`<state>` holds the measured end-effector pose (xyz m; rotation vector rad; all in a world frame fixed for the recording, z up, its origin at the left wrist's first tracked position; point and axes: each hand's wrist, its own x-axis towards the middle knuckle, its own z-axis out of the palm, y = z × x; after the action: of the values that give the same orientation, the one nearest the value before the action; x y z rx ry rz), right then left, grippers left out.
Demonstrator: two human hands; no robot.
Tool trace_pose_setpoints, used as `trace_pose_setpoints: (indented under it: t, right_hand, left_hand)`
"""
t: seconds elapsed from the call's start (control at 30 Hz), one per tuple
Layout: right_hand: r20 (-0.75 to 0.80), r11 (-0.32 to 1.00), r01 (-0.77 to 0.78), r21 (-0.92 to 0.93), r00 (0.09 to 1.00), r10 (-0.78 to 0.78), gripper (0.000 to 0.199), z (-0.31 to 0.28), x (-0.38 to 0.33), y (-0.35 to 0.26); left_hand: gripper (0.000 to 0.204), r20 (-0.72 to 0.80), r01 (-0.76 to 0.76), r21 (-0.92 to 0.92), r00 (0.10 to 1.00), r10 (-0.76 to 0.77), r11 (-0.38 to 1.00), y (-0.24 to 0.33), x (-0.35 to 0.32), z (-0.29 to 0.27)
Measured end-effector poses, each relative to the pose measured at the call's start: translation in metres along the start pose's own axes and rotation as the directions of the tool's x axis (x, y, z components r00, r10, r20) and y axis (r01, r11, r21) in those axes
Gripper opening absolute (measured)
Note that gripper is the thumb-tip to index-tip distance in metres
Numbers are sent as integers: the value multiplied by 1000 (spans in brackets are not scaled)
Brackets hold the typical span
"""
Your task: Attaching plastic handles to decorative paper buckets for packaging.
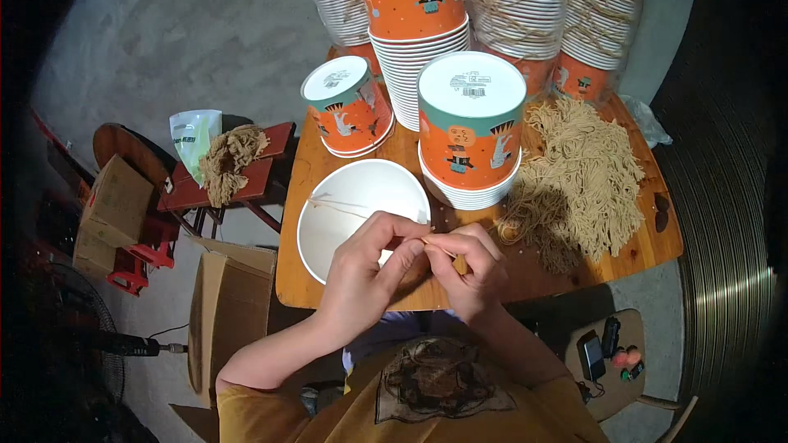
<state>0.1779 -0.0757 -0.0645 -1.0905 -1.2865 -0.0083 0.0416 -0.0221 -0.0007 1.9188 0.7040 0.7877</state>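
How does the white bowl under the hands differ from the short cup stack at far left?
The white bowl sits mouth up, showing a plain white inside; the short cup stack is upside down, showing orange and teal printed walls. The bowl is a single piece, the stack several nested. A string crosses the bowl; none crosses the stack. Both rest on the wooden table.

Cup stacks (525,0) cut off by top edge; fingertips hidden.
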Motion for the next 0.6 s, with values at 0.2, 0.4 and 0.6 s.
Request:
trace_pose_setpoints:
  t: [0.2, 0.4, 0.6]
  right_hand:
    - [47, 992, -105, 67, 994, 102, 17, 1, 0, -3]
    - [20, 992, -82, 99, 997, 80, 15, 6, 3, -2]
    - [-25, 1000, -9, 13, 1000, 9, 17, 11, 1, 2]
  left_hand:
    - [19, 54, -208, 416, 977, 204, 885, 0, -1, -2]
    - [26, -69, -341, 582, 884, 463, 738, -7, -3, 16]
    - [11, -138, -192, 503, 945, 298, 843, -5, -4, 19]
